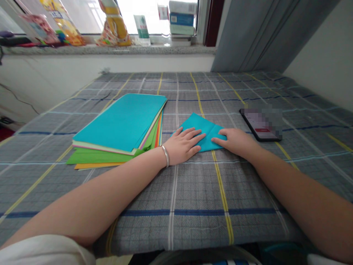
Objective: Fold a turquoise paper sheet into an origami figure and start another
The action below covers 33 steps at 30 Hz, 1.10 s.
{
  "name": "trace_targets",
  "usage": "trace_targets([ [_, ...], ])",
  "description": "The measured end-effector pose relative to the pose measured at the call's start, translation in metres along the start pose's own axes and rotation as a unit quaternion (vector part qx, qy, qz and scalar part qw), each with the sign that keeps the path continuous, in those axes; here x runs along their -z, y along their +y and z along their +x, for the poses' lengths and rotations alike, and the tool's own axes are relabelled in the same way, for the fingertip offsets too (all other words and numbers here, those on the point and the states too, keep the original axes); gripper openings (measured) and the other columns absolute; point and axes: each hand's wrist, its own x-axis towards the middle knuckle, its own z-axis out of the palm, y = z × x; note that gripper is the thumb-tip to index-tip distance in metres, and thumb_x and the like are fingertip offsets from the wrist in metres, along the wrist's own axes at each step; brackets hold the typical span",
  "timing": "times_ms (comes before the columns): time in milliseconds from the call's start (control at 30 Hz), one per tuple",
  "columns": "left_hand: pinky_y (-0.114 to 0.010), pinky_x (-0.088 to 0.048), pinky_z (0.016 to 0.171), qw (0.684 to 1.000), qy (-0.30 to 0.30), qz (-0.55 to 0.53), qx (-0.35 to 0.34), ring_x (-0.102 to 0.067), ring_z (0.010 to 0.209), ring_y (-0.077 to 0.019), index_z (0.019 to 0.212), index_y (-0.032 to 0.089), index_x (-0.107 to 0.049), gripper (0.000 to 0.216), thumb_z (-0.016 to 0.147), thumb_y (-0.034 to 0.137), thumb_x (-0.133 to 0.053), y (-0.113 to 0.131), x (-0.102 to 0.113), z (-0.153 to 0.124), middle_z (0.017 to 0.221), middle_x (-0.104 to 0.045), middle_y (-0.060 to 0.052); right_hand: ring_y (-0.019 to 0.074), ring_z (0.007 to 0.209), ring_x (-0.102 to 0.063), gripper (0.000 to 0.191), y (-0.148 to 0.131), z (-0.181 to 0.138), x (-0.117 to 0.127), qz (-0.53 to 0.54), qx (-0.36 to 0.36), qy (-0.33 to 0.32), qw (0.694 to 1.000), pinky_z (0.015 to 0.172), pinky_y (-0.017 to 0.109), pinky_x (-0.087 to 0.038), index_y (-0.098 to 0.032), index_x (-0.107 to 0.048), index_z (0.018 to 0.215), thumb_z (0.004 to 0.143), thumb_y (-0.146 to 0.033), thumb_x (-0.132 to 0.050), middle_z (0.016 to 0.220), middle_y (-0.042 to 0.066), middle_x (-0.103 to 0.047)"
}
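1. Near picture centre, a bit toward 3 o'clock: bright blue, angular, creased paper piece (208, 127), lying flat on grey plaid woven cloth (201, 206).
2. Left hand (180, 147), at the paper's 9 o'clock side: flat, palm down, fingers extended and slightly spread, resting on the paper, no grasp seen.
3. Right hand (235, 140), at its 3 o'clock side: thumb and forefinger apart at the edge, other fingers hidden. Can't tell if it grips.
4. Step, my judgement: flattening or lining up a fold with 2 hands.
5. Next move likely calls for firm left-hand pressure, edges aligned, light right-hand fingers so the sheet doesn't skew.
6. Direction: 1 clear corner points to about 11 o'clock; long axis looks roughly 9-to-3, though hands cover both ends.
7. Around it: multicoloured stack of paper sheets, blue on top (124, 121), toward 9 o'clock; black, flat, lit-screen phone (255, 127) toward 3 o'clock, beyond the right hand.
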Motion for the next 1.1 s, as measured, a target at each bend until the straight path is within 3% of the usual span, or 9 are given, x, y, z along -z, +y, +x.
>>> trace_targets([
  [267,-0.056,-0.018,0.118,1.0,0.011,0.021,-0.009,-0.025,0.147,-0.0293,0.151,0.034,-0.034,0.049,0.102,0.041,-0.036,0.002,-0.001,0.0,0.16,-0.03,-0.006,0.0289,0.094,-0.065,0.043,-0.003,0.0,0.002,-0.005,-0.005,-0.013,1.0,0.067,0.033,-0.039,-0.018,-0.066,0.094,0.09,-0.054,-0.043,0.103,0.013,-0.073],
  [533,-0.052,-0.018,0.119,0.998,-0.005,-0.057,0.006,-0.028,0.147,-0.024,0.148,0.03,-0.038,0.049,0.1,0.027,-0.035,-0.008,0.003,0.005,0.159,-0.033,-0.002,0.029,0.092,-0.065,0.043,-0.002,0.001,0.0,-0.003,-0.011,-0.008,1.0,0.066,0.034,-0.04,-0.019,-0.066,0.091,0.089,-0.055,-0.044,0.101,0.013,-0.073],
  [667,-0.048,-0.02,0.12,0.995,0.014,-0.094,0.034,-0.033,0.144,-0.0202,0.145,0.027,-0.043,0.045,0.103,0.031,-0.027,-0.005,0.004,0.006,0.155,-0.04,-0.002,0.0291,0.092,-0.065,0.043,-0.002,0.0,0.0,0.0,-0.011,-0.004,1.0,0.065,0.034,-0.039,-0.019,-0.067,0.092,0.089,-0.056,-0.045,0.102,0.013,-0.073],
  [867,-0.054,-0.021,0.118,0.999,0.037,-0.021,0.017,-0.03,0.145,-0.0273,0.151,0.029,-0.034,0.052,0.102,0.046,-0.036,0.004,-0.003,0.004,0.157,-0.035,-0.005,0.028,0.089,-0.066,0.041,-0.004,-0.001,0.001,-0.004,-0.017,0.001,1.0,0.064,0.033,-0.038,-0.02,-0.067,0.091,0.089,-0.055,-0.045,0.097,0.011,-0.074],
  [1100,-0.056,-0.02,0.118,1.0,0.016,0.023,0.012,-0.027,0.146,-0.0298,0.152,0.028,-0.032,0.055,0.101,0.046,-0.039,0.007,-0.003,0.005,0.159,-0.031,-0.008,0.0282,0.088,-0.065,0.043,-0.003,-0.002,-0.001,-0.004,-0.026,0.003,1.0,0.062,0.033,-0.037,-0.02,-0.067,0.093,0.088,-0.056,-0.045,0.097,0.012,-0.073],
])
